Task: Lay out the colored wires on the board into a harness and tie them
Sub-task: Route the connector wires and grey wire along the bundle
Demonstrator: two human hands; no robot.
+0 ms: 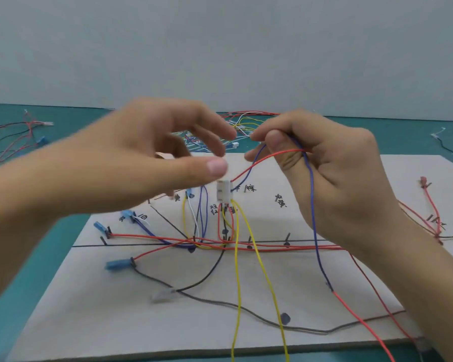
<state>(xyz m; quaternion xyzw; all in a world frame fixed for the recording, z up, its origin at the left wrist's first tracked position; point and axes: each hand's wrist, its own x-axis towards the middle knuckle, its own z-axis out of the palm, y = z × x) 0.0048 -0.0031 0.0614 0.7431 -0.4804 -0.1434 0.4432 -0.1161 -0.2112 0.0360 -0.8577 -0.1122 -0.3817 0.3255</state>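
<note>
Smooth, glossy plastic sheathing on the red wire point(272, 155) and blue wire point(315, 218) in the right hand point(332, 173). Faintly shiny white plastic connector point(224, 190) just below the left hand point(147, 152). Matt, paper-like board point(324, 296) beneath both.

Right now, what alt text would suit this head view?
A person's right hand grips a blue wire and a red wire above a wiring board; the open left hand hovers beside it over a white connector.

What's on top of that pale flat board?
Many colored wires, a white plastic connector and blue terminals. The left hand and right hand hide the board's far middle.
</note>
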